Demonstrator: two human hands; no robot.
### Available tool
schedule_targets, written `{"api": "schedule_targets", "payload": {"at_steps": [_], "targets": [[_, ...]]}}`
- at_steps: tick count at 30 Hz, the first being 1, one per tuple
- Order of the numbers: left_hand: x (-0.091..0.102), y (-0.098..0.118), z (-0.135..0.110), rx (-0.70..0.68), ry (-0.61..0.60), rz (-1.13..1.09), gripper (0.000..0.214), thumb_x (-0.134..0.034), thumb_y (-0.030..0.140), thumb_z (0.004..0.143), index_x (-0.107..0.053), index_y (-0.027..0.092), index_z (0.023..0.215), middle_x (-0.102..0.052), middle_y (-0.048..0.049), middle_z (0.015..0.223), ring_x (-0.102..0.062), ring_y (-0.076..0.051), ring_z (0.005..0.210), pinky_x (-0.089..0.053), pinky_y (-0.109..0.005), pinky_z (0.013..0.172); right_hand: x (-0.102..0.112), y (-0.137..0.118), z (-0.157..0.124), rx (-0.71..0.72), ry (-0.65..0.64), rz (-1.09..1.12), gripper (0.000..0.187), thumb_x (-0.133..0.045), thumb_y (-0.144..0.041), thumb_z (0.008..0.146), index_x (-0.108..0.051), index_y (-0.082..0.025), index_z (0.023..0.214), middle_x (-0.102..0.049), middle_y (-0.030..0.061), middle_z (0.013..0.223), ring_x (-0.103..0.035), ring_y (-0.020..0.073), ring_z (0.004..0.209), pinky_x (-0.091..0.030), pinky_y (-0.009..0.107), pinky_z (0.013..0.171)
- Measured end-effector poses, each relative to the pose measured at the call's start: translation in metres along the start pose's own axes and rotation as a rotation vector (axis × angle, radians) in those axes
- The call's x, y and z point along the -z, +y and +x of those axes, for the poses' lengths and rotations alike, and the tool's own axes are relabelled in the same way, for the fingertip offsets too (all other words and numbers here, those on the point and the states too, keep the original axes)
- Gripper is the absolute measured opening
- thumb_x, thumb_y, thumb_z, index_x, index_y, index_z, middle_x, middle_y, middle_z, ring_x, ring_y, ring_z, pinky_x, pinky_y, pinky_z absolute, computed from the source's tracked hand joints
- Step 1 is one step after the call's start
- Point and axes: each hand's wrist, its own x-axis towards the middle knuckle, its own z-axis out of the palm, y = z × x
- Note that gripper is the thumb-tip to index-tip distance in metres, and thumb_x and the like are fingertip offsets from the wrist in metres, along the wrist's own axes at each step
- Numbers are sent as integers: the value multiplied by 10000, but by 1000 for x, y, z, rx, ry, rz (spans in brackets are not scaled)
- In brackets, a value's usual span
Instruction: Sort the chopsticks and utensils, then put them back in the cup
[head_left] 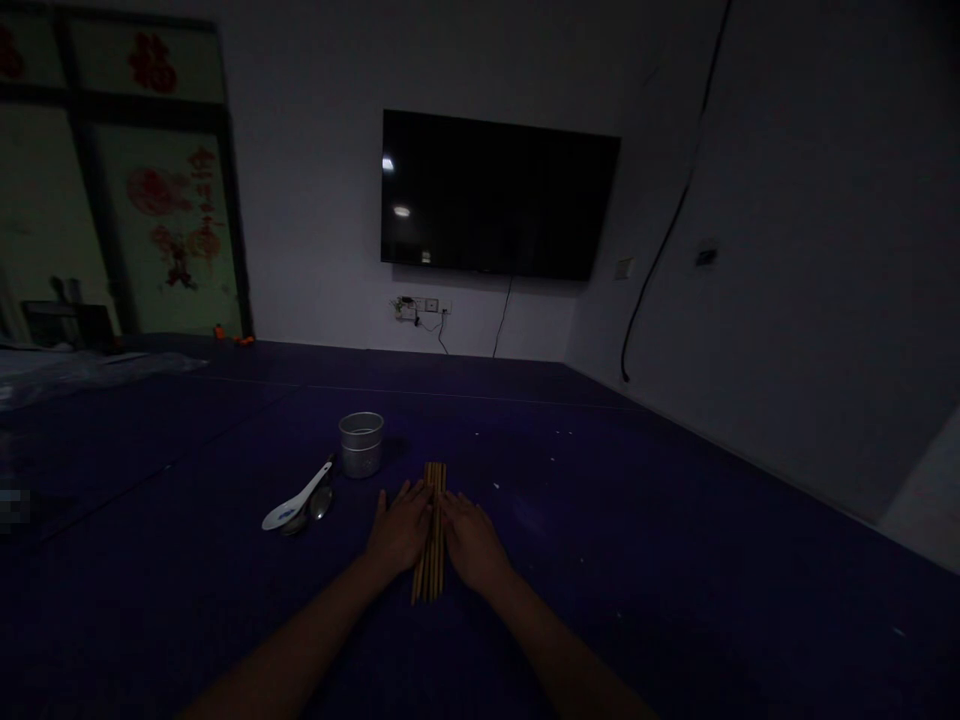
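A bundle of several wooden chopsticks [433, 480] lies lengthwise on the dark blue mat [600, 560]. My left hand [399, 532] rests flat against the bundle's left side, fingers stretched out. My right hand [471, 540] lies flat against its right side, fingers also extended. Both hands press in on the bundle from either side. A small metal cup [361, 443] stands upright just beyond and left of the chopsticks. A white ceramic spoon [294, 502] and a metal spoon [321, 502] lie together to the left of my left hand.
A dark television [495, 195] hangs on the far wall above a wall socket [424, 306] with a cable. A black cable [675, 210] runs down the right wall. Glass doors with red decorations [161, 230] stand at the left. The room is dim.
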Motion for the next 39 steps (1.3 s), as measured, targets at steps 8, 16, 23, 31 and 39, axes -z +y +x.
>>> {"api": "schedule_targets", "payload": {"at_steps": [8, 16, 23, 31, 39], "targets": [[-3, -4, 2, -6, 0, -2, 506, -163, 276, 933, -334, 175, 1398, -342, -77, 1470, -244, -226, 1377, -142, -546, 1106, 1, -1, -1, 11, -24, -6, 484, -285, -186, 905, -420, -181, 1370, -437, 80, 1405, -331, 245, 1326, -259, 473, 1074], [0, -2, 0, -1, -11, 8, 511, -166, 289, 929, -336, 181, 1398, -348, -78, 1466, -232, -227, 1381, -130, -544, 1106, 3, -3, -2, 8, -39, -11, 479, -303, -185, 905, -421, -222, 1367, -425, 68, 1414, -322, 239, 1331, -251, 478, 1070], [-4, -4, 0, -4, 21, 32, 513, -159, 301, 931, -326, 193, 1404, -371, -74, 1456, -232, -223, 1382, -154, -538, 1104, 3, -3, -1, 21, -55, -18, 497, -300, -174, 895, -393, -203, 1382, -413, 76, 1421, -317, 245, 1334, -258, 491, 1064], [-2, -4, 1, 7, 5, 17, 504, -162, 275, 931, -337, 200, 1397, -358, -66, 1463, -226, -214, 1384, -141, -529, 1110, 2, -3, -1, 19, -61, -28, 494, -303, -170, 892, -403, -196, 1375, -397, 76, 1432, -322, 241, 1331, -243, 480, 1074], [0, -2, -2, 2, 17, -23, 479, -179, 284, 938, -357, 213, 1377, -374, -73, 1455, -251, -225, 1375, -123, -539, 1107, 4, -4, -2, 15, -68, -18, 518, -311, -149, 882, -375, -225, 1391, -411, 67, 1425, -314, 236, 1336, -245, 491, 1069]]}}
